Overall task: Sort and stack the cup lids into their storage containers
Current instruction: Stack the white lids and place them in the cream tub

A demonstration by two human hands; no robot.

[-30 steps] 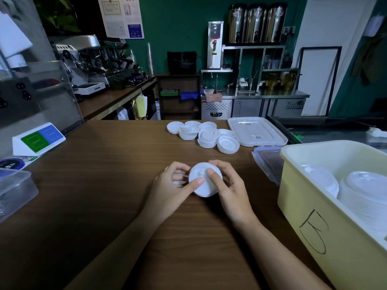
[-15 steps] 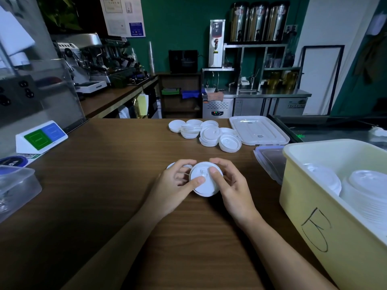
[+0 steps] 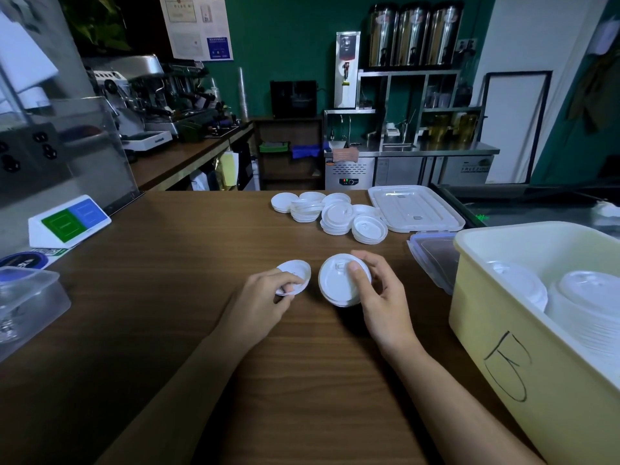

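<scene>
My right hand (image 3: 375, 297) grips a large white cup lid (image 3: 337, 281), thumb on top, just above the wooden counter (image 3: 167, 297). My left hand (image 3: 265, 302) pinches a smaller white lid (image 3: 295, 271), a short gap left of the large one. Further back lies a pile of loose white lids (image 3: 330, 216). A yellow bin (image 3: 503, 347) marked with a handwritten sign stands at the right and holds stacks of white lids (image 3: 590, 297).
A white bin cover (image 3: 416, 208) lies flat behind the pile. A clear lid with blue clips (image 3: 432, 255) leans by the yellow bin. A clear plastic container (image 3: 27, 300) sits at the left edge, behind it a green-and-blue sign (image 3: 68, 219).
The two hands held the lids together at the centre; now they have drawn apart, the left with the small lid, the right with the large one.
</scene>
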